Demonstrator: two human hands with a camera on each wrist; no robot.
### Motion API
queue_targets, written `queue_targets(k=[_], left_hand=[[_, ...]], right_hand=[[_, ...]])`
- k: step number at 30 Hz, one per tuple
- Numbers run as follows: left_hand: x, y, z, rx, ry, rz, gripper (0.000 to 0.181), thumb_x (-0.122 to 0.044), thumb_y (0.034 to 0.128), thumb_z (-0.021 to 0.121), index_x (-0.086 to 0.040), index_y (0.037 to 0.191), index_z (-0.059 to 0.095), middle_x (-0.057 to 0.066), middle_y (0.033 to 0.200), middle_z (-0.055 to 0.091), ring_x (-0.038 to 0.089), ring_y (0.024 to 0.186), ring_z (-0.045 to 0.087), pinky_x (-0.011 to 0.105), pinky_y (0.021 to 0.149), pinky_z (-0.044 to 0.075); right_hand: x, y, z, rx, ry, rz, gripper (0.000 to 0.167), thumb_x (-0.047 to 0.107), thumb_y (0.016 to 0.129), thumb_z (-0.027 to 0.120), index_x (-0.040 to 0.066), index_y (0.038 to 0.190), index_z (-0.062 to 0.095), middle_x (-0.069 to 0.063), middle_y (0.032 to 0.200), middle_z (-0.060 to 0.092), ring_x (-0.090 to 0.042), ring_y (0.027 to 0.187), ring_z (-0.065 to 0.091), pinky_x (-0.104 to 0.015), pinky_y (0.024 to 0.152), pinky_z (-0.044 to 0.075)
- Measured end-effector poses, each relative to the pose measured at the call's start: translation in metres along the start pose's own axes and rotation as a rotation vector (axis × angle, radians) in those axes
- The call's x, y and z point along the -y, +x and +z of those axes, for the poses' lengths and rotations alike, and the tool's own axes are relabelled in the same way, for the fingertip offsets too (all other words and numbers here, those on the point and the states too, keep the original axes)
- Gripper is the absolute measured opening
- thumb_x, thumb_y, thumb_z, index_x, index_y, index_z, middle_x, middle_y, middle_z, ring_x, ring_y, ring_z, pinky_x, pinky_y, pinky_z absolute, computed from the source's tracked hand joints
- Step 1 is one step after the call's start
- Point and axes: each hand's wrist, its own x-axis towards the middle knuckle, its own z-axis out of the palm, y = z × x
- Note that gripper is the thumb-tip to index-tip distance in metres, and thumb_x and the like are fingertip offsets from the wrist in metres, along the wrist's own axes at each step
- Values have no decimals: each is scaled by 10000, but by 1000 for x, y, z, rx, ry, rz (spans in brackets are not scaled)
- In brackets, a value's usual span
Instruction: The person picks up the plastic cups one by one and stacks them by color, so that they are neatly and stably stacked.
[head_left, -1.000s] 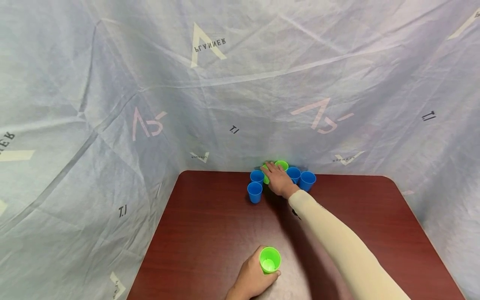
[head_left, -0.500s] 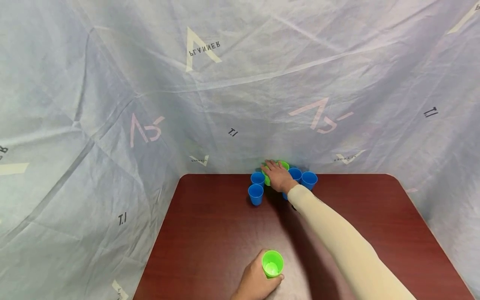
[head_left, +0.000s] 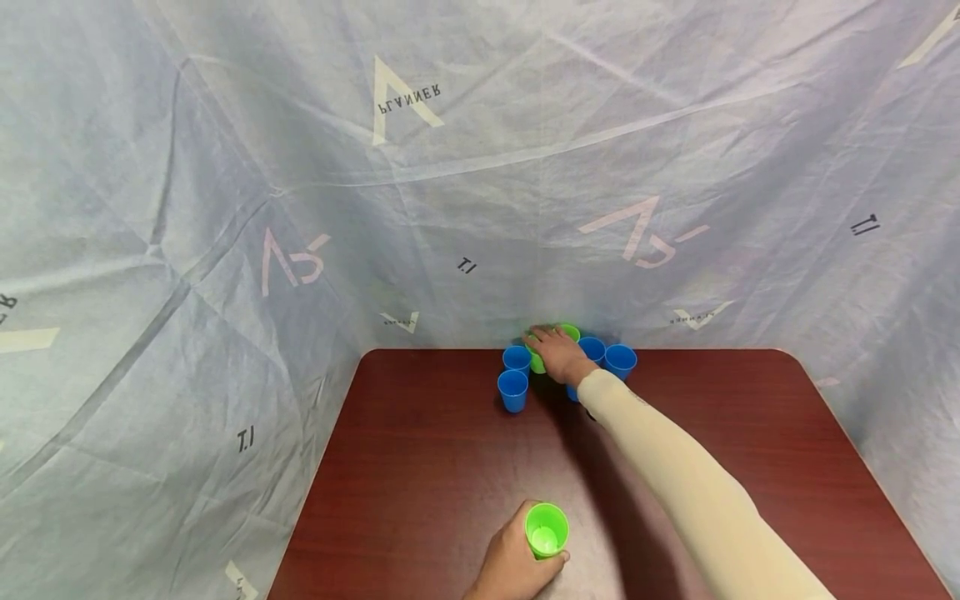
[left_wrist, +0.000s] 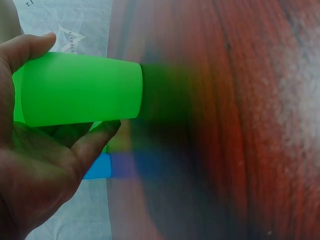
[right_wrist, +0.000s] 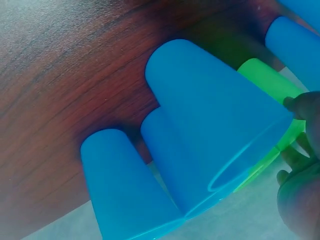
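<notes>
One bright-green, tapered, plastic-looking cup [head_left: 544, 518] was held nearly upright in my left hand [head_left: 513, 562], above the near part of the dark red-brown, wood-grained table [head_left: 420, 467]. My thumb and fingers were curled about its wall, grasping it from the sides; whether its base touched the table, I could not tell. I judged this cup to be light and rather stiff, not fragile, though its wall might bend under a hard squeeze. Its surface looked smooth, so it could slip a little, and the narrowing toward the base might help it to slide down. The best place to hold was, in my opinion, the middle of the wall, leaving the mouth free. This open mouth faced upward, and the long axis ran from there down to the smaller base, almost vertical. My right hand [head_left: 561, 357] was well apart, over a second bright-green tapered cup [right_wrist: 265, 77] at the far edge, among upright blue tapered cups [head_left: 513, 397]. I could not tell whether it was clasping that cup or only resting there.
</notes>
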Motion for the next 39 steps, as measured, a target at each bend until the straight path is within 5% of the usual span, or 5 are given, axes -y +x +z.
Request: queue_targets(k=[19, 39], left_hand=[[0, 0, 0, 0, -22, 15, 606, -406, 763, 923, -327, 1270, 600, -135, 1033, 715, 31, 941, 670, 269, 792, 540], [-4, -1, -2, 9, -8, -17, 614, -396, 758, 917, -297, 1276, 603, -87, 1034, 726, 59, 925, 664, 273, 772, 521]], right_hand=[[-2, -15, -1, -154, 201, 8, 677, 75, 1010, 650, 91, 1628, 372, -216, 1645, 417, -430, 1552, 363, -572, 1286, 290], [8, -41, -12, -270, 275, 6, 651, 310, 1008, 622, 108, 1598, 433, -184, 1513, 481, -387, 1405, 468, -571, 1184, 416]])
